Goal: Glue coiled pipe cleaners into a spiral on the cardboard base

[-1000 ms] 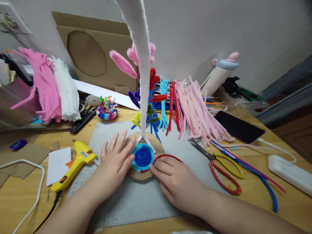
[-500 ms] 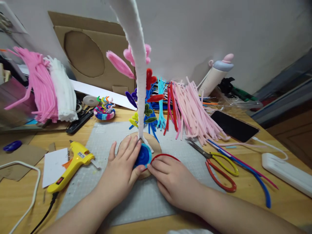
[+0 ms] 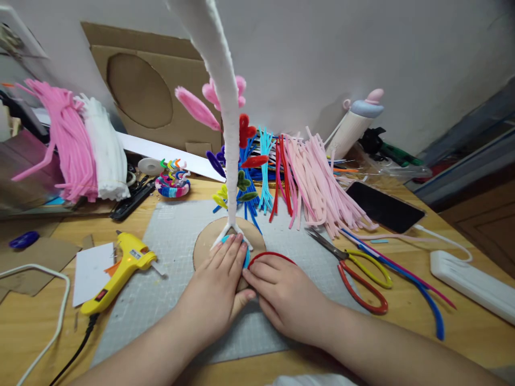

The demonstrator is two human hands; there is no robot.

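Note:
My left hand (image 3: 217, 284) lies flat with its fingers stretched over a blue pipe-cleaner coil (image 3: 247, 259), hiding most of it. Under the coil is a round cardboard disc (image 3: 203, 244). The fingers of my right hand (image 3: 287, 295) are closed at the coil's right edge on a red pipe cleaner (image 3: 277, 254), which arcs out above the knuckles. From the disc rises a white fuzzy stem (image 3: 230, 145), forked at its foot and bending left at the top. Pink, red, purple, green and yellow fuzzy petals show around it.
A yellow glue gun (image 3: 126, 268) lies left on the grey cutting mat (image 3: 169, 230). Scissors (image 3: 350, 268) lie right, near a phone (image 3: 384, 206) and white power strip (image 3: 470, 284). Bundled pink pipe cleaners (image 3: 314, 177) and a cardboard sheet (image 3: 189, 102) are at the back.
My left hand has slid right, from the coil's left side to over its middle, covering the dark blue centre. The disc's left part and the stem's fork now show. My right hand stays put.

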